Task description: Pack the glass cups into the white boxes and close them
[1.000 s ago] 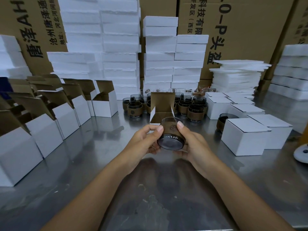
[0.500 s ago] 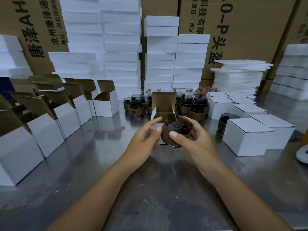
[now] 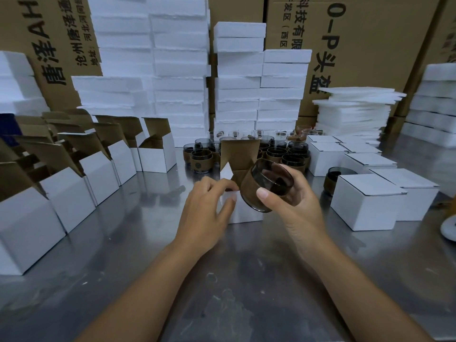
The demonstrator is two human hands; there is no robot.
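Observation:
My right hand (image 3: pixel 294 206) grips a smoky glass cup with a brown band (image 3: pixel 265 186), tilted with its mouth up and to the right, just above an open white box (image 3: pixel 244 211) at the table's middle. The box's brown-lined lid (image 3: pixel 239 154) stands upright behind it. My left hand (image 3: pixel 209 213) touches the box's left front corner with loosely curled fingers. Several more banded cups (image 3: pixel 281 154) stand in a cluster behind the box.
A row of open white boxes (image 3: pixel 98 169) runs along the left. Closed white boxes (image 3: pixel 370 201) sit at the right, with one cup (image 3: pixel 333 176) beside them. Foam block stacks (image 3: pixel 237 77) and cardboard cartons line the back. A white round object (image 3: pixel 449 228) lies at the right edge.
The cup was held in both hands, base toward me. My right hand turned it mouth-up and moved it over the box; my left hand let go and went to the box's corner.

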